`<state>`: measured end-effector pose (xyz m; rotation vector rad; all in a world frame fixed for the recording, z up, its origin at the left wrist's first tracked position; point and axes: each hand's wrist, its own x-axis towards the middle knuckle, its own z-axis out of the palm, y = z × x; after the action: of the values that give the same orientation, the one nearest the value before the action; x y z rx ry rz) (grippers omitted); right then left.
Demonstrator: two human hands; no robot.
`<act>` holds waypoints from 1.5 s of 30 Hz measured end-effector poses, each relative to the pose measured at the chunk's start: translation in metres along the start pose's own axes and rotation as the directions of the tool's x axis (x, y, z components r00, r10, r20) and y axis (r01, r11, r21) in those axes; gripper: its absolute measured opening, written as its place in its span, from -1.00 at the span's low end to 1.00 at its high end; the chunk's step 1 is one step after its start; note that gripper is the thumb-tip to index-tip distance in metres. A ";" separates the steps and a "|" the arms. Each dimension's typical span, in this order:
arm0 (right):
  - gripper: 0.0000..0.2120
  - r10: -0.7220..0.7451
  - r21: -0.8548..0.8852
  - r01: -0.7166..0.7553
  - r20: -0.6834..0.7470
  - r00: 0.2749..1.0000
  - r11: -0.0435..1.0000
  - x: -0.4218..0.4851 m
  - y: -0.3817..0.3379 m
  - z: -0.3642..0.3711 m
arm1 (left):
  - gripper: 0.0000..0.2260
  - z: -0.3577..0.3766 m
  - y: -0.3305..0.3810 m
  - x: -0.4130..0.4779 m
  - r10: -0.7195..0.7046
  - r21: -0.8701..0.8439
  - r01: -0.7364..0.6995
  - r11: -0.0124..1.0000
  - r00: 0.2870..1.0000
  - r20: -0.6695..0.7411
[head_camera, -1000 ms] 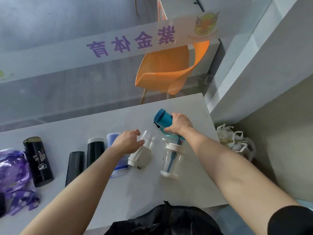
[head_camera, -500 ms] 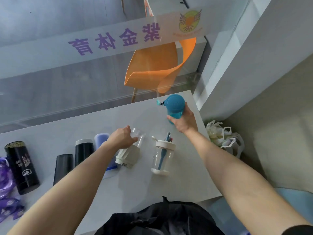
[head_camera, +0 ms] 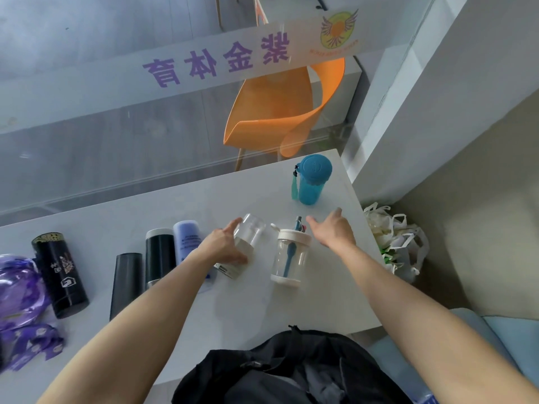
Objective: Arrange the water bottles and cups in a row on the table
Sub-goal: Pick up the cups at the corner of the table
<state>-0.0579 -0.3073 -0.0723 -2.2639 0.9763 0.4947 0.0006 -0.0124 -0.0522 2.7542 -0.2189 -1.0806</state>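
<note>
Standing upright near the far right corner of the desk [head_camera: 175, 205] is the teal bottle [head_camera: 310, 182], with a translucent body, a round lid and a strap hanging on its left. The right hand [head_camera: 332, 231] hovers nearer, fingers spread, holding nothing, beside a white-lidded clear cup [head_camera: 288, 258]. The left hand [head_camera: 224, 249] curls around a tilted clear bottle [head_camera: 248, 234]. A lavender bottle [head_camera: 188, 237] and a black bottle [head_camera: 159, 255] sit just left.

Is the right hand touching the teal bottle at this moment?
Apart. The head view shows a strip of bare table between the right hand and the upright teal bottle; the hand is open and holds nothing.
</note>
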 end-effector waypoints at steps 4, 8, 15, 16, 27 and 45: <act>0.12 0.034 -0.006 -0.034 0.151 0.988 0.999 -0.032 0.002 0.020 | -0.19 -0.019 0.005 -0.013 -0.060 -0.112 0.043 0.993 0.986 -0.152; 0.22 0.025 -0.029 -0.020 0.183 0.983 0.999 -0.044 -0.002 0.032 | -0.36 -0.048 0.006 -0.018 -0.024 -0.168 -0.039 0.985 0.934 -0.356; -0.02 -0.018 0.160 -0.019 0.220 0.975 0.987 -0.048 0.000 0.040 | -0.23 -0.069 0.026 -0.005 0.213 -0.088 -0.287 0.954 0.853 -0.476; -0.05 -0.034 0.163 0.001 0.204 0.978 0.987 -0.049 0.002 0.039 | -0.23 -0.067 0.032 -0.004 0.225 -0.092 -0.304 0.948 0.846 -0.483; -0.24 -0.303 0.197 0.321 -0.116 0.946 0.926 -0.068 0.045 0.005 | -0.13 -0.057 0.089 0.010 0.362 -0.076 -0.457 0.886 0.786 -0.501; -0.06 -0.204 0.252 0.325 -0.410 0.889 0.911 -0.079 0.076 0.019 | 0.12 -0.038 0.103 0.000 0.420 -0.056 -0.472 0.880 0.828 -0.372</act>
<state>-0.1680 -0.2946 -0.0727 -2.1853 0.8261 -0.2174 0.0190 -0.1088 -0.0025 2.5128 -0.6657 -0.4553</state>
